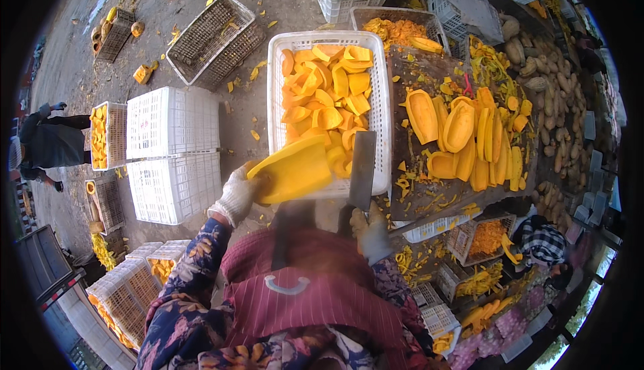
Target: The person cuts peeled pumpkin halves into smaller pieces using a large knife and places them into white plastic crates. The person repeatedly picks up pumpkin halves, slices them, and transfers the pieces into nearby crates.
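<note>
A peeled orange-yellow squash piece [294, 171] is gripped at its left end by my left hand [241, 194], which wears a white knit glove. Below the piece is the near end of a white plastic crate [382, 118] holding many cut squash chunks [327, 85]. My right hand [371, 231], gloved and slightly blurred, holds a cleaver [362, 168] by its handle. The cleaver's broad blade points away from me, over the crate's near right corner, apart from the squash piece. Peeled squash halves [460, 123], some hollowed, lie on a dark worktable [422, 204] to the right.
Stacked white crates [173, 123] and a dirty crate [216, 38] stand left. A crate of orange pulp [402, 30] is beyond the table. Unpeeled squash [553, 83] cover the ground far right. One person [50, 136] is at far left, another [541, 244] at lower right.
</note>
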Tool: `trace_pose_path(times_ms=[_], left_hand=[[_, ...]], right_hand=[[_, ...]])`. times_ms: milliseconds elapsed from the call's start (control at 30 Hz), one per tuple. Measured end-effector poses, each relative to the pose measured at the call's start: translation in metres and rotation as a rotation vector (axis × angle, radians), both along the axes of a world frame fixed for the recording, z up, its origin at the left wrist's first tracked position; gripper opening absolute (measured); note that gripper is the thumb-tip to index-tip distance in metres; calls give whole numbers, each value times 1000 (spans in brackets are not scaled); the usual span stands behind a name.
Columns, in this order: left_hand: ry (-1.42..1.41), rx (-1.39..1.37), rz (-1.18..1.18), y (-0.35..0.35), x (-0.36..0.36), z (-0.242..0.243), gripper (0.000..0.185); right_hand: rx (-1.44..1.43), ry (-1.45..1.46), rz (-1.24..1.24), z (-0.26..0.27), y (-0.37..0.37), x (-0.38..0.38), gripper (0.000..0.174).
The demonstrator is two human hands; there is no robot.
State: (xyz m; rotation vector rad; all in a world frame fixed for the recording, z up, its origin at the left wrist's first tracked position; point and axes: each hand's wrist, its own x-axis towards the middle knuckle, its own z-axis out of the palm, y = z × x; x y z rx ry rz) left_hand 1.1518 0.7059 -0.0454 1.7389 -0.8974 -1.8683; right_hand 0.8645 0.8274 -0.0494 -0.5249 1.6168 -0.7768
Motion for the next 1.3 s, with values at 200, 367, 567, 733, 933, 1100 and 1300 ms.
trace_pose_path(times_ms=[200,367,567,733,933,1100,1300], left_hand=[[-52,-17,-198,-22,-21,16,37],[-268,-110,-433,-15,-32,6,38],[133,-4,1,0,-40,-19,37],[-29,-161,112,0,-78,-23,39],[-75,-145,132,0,-104,-47,44],[193,150,49,-17,-78,-42,42],[-137,44,-262,-42,-93,-17,40]], right_hand=[[-494,511,376,32,-22,-2,21],[-127,298,501,-23,-10,10,28],[-47,-176,-311,7,-32,-28,11],[-568,-51,-402,54,-40,-13,9],[121,-405,-216,-20,-22,25,23],[6,-237,-305,-5,-17,-13,4],[-696,484,269,12,-31,-6,17]])
